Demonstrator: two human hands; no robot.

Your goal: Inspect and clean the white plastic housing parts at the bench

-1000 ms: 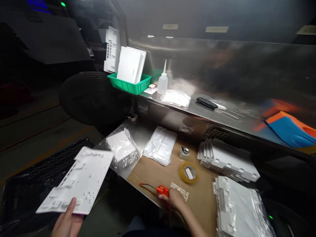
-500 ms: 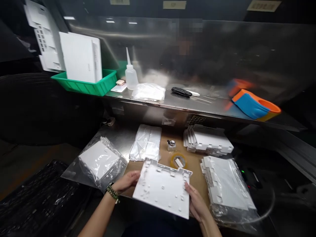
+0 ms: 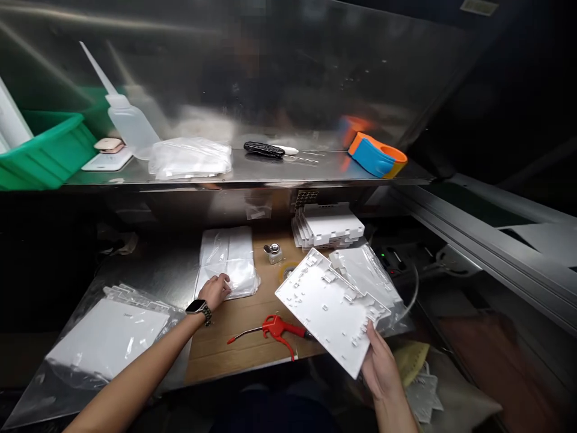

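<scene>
My right hand grips a white plastic panel by its lower right corner, tilted, its inner face with small clips and tabs turned up. My left hand, with a watch on the wrist, rests on the near edge of a stack of clear plastic bags; its fingers are bent and closed on the film of the top bag. Between the hands a red air blow gun lies on the brown cardboard. The panel partly covers a roll of yellowish tape.
Bagged white panels lie at the left, more bagged panels at the right. Behind stand stacked panels and a small pump bottle. The metal shelf holds a squeeze bottle, green bin and orange-blue tape holder.
My left hand has let go of the panel and moved to the plastic bags. My right hand has carried the panel to the right, turning it. The red blow gun is now visible; the view swung right.
</scene>
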